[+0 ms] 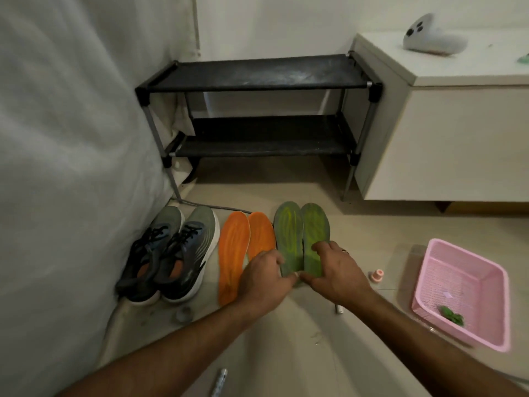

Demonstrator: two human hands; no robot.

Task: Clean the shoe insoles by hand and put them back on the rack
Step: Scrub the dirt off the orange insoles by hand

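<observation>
Two green insoles lie side by side on the floor, the left green insole (288, 233) and the right green insole (315, 227). My left hand (264, 277) pinches the heel end of the left one. My right hand (335, 270) grips the heel half of the right one, fingers curled over its top. Two orange insoles (233, 247) lie to their left; my left hand covers part of the nearer orange one. The black two-shelf rack (257, 78) stands behind, against the wall, with both shelves bare.
A pair of grey sneakers (171, 253) sits at the left by a white sheet. A pink basket (463, 293) holding a green scrap is at the right. A white cabinet (458, 138) with a white controller flanks the rack. Small caps and tubes dot the floor.
</observation>
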